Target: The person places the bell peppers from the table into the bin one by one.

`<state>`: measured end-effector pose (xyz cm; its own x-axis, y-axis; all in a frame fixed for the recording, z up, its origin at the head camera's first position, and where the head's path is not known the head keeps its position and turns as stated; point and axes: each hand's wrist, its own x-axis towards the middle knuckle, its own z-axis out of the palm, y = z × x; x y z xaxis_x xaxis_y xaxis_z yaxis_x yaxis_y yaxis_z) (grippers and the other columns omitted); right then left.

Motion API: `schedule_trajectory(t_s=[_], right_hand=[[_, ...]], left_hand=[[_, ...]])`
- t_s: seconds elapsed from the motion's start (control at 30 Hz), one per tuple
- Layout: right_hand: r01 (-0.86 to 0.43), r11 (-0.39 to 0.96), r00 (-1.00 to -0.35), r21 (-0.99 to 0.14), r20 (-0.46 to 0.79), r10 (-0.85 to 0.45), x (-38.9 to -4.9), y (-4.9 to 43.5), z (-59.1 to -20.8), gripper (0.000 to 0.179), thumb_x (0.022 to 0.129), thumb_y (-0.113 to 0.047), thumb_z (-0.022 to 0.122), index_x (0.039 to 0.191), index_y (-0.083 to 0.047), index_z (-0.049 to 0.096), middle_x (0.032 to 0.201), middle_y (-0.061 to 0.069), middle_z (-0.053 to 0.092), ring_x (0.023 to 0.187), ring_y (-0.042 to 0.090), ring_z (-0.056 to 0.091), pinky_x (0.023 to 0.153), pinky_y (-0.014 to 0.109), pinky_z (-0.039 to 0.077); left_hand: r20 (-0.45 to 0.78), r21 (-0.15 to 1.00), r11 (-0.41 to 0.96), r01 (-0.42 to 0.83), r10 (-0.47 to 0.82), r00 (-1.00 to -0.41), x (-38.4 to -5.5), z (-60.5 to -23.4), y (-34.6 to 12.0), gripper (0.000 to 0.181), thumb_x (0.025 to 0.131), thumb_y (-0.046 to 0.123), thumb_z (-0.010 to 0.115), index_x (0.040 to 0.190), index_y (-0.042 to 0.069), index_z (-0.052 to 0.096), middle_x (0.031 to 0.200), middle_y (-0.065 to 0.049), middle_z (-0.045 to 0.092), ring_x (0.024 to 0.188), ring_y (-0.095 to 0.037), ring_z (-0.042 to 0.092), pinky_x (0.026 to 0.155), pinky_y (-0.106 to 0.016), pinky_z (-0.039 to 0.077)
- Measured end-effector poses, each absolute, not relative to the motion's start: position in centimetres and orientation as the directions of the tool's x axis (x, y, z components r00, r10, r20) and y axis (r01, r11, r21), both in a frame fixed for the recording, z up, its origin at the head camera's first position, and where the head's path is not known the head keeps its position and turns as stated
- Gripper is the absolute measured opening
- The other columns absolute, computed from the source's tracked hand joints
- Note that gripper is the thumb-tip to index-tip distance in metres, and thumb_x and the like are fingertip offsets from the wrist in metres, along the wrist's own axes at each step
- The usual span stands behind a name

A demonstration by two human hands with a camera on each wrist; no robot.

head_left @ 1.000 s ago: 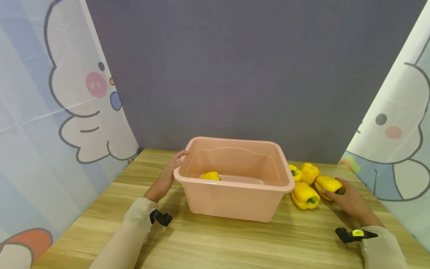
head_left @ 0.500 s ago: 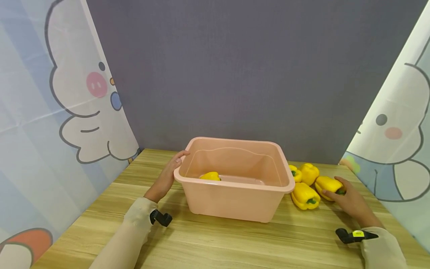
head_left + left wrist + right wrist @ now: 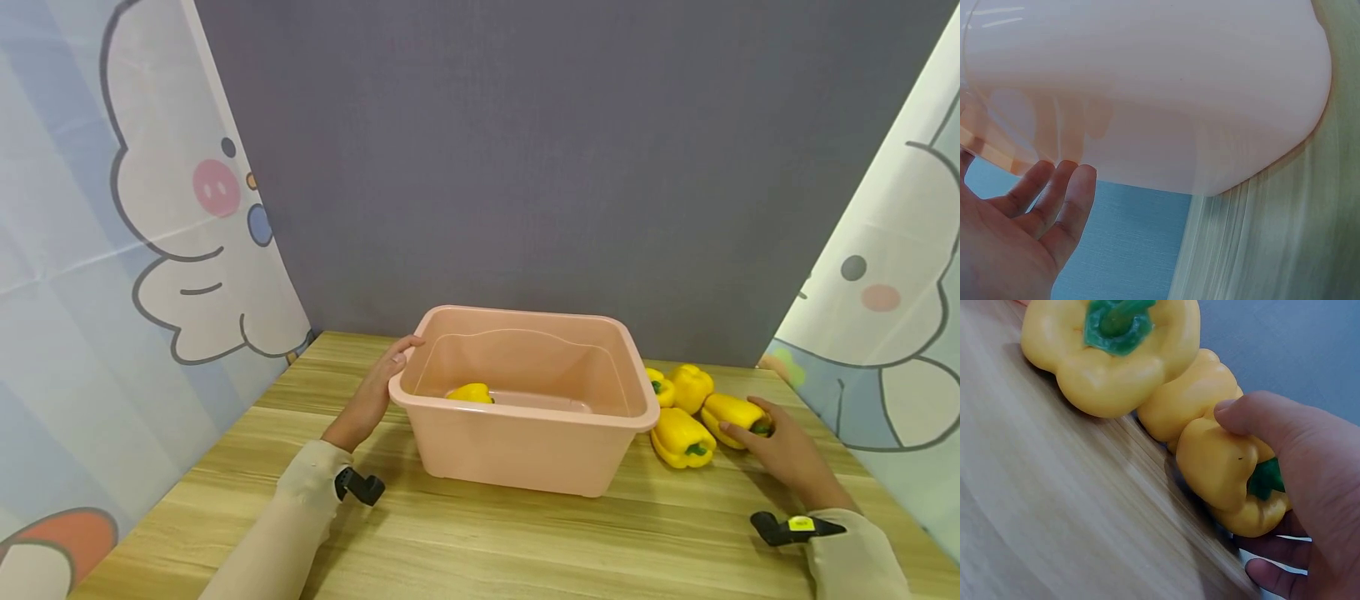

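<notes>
My left hand (image 3: 375, 390) rests at the left end of a pink plastic tub (image 3: 517, 446). One finger lies on the rim; in the left wrist view, extended fingers (image 3: 1075, 194) touch the tub's outer wall. At the right, my right hand (image 3: 783, 446) grips a yellow bell pepper (image 3: 729, 414), thumb on the near side and fingers on the far side, partly hidden. That pepper lies on the table, its green stem toward the palm (image 3: 1216, 465). Inside the tub sits another yellow bell pepper (image 3: 471, 392), mostly hidden by the front wall.
Several more yellow bell peppers (image 3: 681, 437) cluster between the tub and my right hand, one partly behind the tub's right edge. A wood-grain table (image 3: 480, 542) carries everything. A grey panel (image 3: 510, 167) stands behind, with cartoon-printed sheets (image 3: 67, 333) at both sides.
Almost nothing differs. The pepper under my right hand shifts very slightly; my left hand and the tub stay in place.
</notes>
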<state>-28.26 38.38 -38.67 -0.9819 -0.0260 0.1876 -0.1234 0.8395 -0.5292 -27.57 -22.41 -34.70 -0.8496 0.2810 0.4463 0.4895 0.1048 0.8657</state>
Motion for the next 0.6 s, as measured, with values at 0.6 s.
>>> schedule_trajectory(t_s=[0.6], right_hand=[[-0.089, 0.84, -0.985, -0.536, 0.173, 0.006, -28.23, 38.2, -38.7, 0.094, 0.099, -0.055, 0.053, 0.15, 0.015, 0.017, 0.139, 0.05, 0.028, 0.119, 0.065, 0.036, 0.091, 0.072, 0.033]], left_hand=[[0.438, 0.867, 0.115, 0.485, 0.291, -0.851, -27.46, -34.56, -22.35, 0.053, 0.108, 0.041, 0.028, 0.15, 0.009, 0.035, 0.157, -0.008, 0.029, 0.136, -0.031, 0.037, 0.102, -0.042, 0.039]])
